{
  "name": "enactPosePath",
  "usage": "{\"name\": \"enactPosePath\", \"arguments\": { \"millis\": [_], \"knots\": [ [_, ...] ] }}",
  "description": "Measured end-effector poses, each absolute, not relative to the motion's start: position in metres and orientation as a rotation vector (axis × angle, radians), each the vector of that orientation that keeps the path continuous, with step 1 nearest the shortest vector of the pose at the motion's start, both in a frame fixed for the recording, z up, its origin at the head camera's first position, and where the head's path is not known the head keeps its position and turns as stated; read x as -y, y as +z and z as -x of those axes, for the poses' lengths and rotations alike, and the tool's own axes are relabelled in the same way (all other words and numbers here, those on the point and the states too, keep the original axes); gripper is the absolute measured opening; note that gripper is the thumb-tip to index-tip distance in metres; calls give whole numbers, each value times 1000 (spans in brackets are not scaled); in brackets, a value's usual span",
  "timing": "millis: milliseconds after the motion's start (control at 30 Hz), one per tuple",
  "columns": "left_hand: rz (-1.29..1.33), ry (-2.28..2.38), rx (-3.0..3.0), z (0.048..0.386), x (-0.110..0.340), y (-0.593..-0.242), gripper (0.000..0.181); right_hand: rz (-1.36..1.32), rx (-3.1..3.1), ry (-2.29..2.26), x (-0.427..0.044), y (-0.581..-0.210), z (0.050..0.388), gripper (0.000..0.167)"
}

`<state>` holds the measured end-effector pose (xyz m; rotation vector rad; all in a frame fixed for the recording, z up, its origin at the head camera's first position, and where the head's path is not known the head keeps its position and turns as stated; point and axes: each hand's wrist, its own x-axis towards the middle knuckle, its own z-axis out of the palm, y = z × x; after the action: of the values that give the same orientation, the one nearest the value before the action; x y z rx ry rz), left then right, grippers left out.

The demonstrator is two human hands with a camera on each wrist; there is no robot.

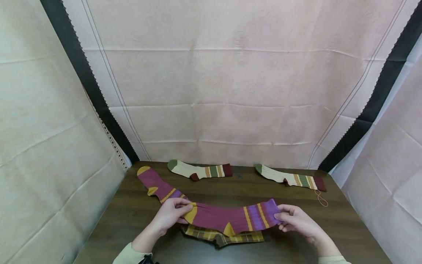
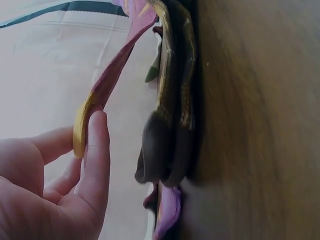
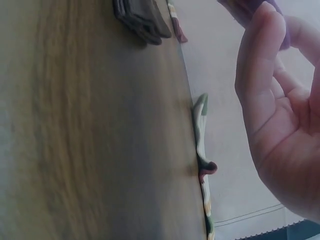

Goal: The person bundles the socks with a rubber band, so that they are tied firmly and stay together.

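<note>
A maroon sock (image 1: 214,216) with purple and yellow stripes is stretched out above the table between both hands. My left hand (image 1: 173,213) pinches its yellow toe, seen close in the left wrist view, where the sock's toe (image 2: 80,130) lies between thumb and fingers. At the purple cuff, my right hand (image 1: 296,222) pinches the other end. Under the held sock lie yellow-and-brown plaid socks (image 1: 214,234), partly hidden by it; in the left wrist view they look like two layers with dark ends. A matching maroon sock (image 1: 158,183) lies behind the left hand, its cuff hidden.
Two cream socks with green toes and maroon cuffs lie along the table's back edge, one left (image 1: 201,171) and one right (image 1: 290,178). A loop of thread (image 1: 321,198) hangs off the right one. Pale cloth walls (image 1: 230,91) enclose the wooden table (image 1: 125,220).
</note>
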<state>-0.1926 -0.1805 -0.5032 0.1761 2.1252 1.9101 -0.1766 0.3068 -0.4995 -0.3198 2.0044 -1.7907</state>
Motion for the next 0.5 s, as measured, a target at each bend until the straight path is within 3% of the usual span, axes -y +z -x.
{"name": "enactPosePath", "arguments": {
  "millis": [233, 500],
  "knots": [
    [-178, 1891, -2099, 192, 194, -505, 34, 343, -2008, -1772, -298, -498, 174, 37],
    [-158, 1883, -2053, 189, 203, -502, 37, 327, -2006, -1762, -290, -496, 174, 30]
  ]
}}
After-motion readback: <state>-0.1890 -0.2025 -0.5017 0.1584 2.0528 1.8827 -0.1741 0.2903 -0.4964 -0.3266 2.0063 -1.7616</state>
